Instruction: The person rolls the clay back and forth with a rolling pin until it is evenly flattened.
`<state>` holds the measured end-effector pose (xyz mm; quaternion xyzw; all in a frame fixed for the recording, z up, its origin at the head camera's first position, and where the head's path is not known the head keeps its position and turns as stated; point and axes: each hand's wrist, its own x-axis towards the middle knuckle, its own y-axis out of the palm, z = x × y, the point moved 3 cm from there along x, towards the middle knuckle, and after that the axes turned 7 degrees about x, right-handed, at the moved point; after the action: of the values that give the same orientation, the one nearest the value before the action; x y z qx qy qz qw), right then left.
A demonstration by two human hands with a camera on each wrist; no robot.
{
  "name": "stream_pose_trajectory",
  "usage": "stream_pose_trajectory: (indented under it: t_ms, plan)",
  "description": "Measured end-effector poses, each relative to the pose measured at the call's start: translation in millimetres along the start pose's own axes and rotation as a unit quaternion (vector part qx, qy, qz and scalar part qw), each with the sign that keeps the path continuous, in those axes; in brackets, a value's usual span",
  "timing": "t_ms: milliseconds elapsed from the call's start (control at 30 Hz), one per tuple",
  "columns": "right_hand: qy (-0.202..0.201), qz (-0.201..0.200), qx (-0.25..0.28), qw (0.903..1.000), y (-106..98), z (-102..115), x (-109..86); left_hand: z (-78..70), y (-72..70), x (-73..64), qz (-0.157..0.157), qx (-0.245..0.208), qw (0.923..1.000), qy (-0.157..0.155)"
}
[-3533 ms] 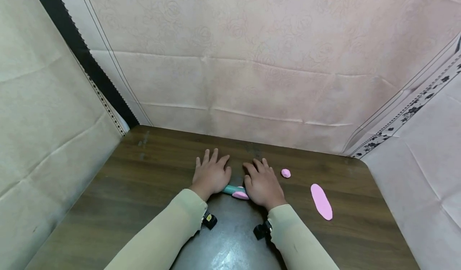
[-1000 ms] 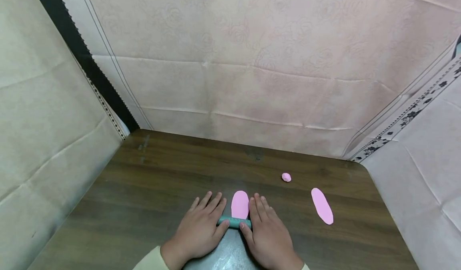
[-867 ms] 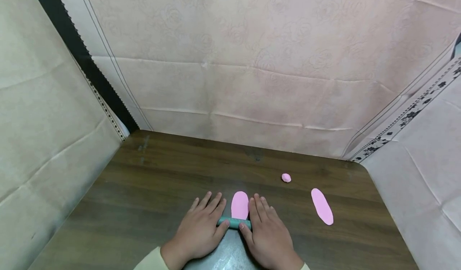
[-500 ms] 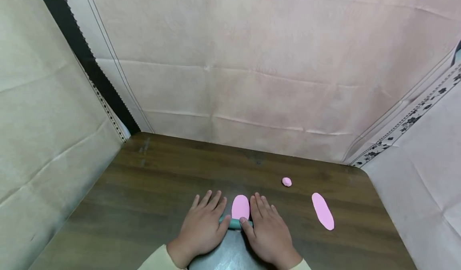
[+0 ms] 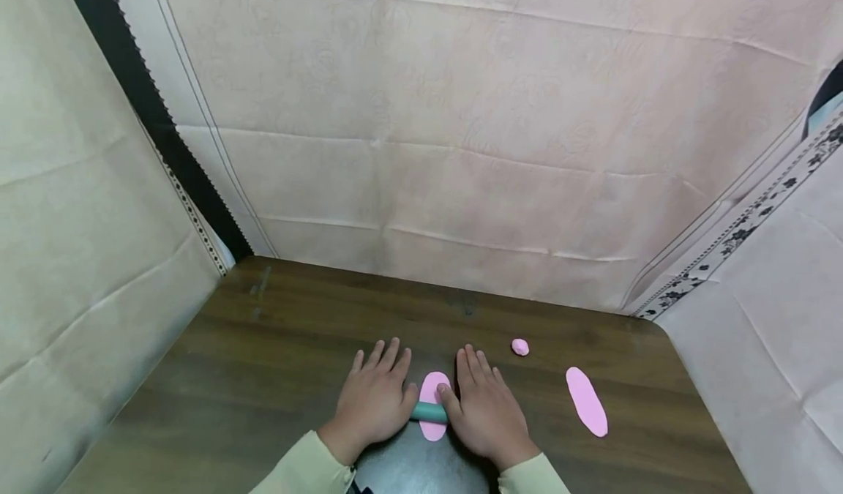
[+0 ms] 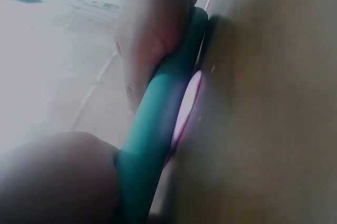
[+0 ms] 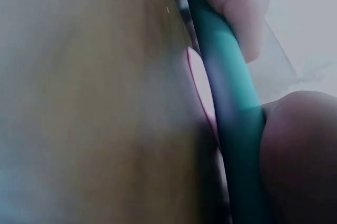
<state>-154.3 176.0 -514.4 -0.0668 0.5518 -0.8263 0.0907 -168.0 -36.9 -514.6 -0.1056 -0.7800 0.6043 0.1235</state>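
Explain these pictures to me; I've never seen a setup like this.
There is no machine: a person works bare-handed. The wide picture looks down from the head; the two close-ups are taken from the wrists. The left hand and right hand rest, fingers straight, over the two ends of a green roller rather than gripping it. The roller lies across a flat pink strip. Toward the right on the brown table lie a small pink lump and a second flat pink piece.

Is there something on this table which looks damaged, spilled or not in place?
Nothing looks spilled or broken. The green roller lies across the leftmost pink piece. Only some pale smudges on the table, far left, stand out slightly, because they interrupt the dark wood pattern.
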Motion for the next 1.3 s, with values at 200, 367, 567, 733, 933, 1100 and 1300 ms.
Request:
stream_pose_trajectory:
  t_ms: [200, 367, 567, 733, 933, 1100, 1300]
  plan:
    - [0.002, 0.007, 0.008, 0.9999, -3, -6, 19.4, 6.8, 2.1, 19.5, 0.019, -0.018, 0.9994, -0.021]
    - [0.006, 0.01, 0.026, 0.9996, -2, -14, 34.3, 11.4, 3.7, 34.4, 0.023, -0.027, 0.9989, -0.031]
    - [0.004, -0.005, 0.044, 0.999, -3, -23, 52.7, 16.6, 5.1, 55.5, 0.015, -0.04, 0.998, -0.046]
    - [0.0, -0.016, 0.056, 0.9983, -4, -28, 66.7, 21.7, 1.3, 72.8, -0.018, -0.055, 0.9972, -0.047]
    - [0.005, -0.031, 0.068, 0.9972, -2, -33, 82.4, 26.5, -5.1, 85.8, -0.058, -0.065, 0.9958, -0.029]
    - [0.002, -0.043, 0.069, 0.9967, -5, -35, 93.0, 28.2, -3.3, 92.2, -0.055, -0.071, 0.9955, -0.028]
    - [0.007, -0.046, 0.073, 0.9963, -6, -36, 99.2, 28.9, -0.9, 95.3, -0.05, -0.073, 0.9954, -0.037]
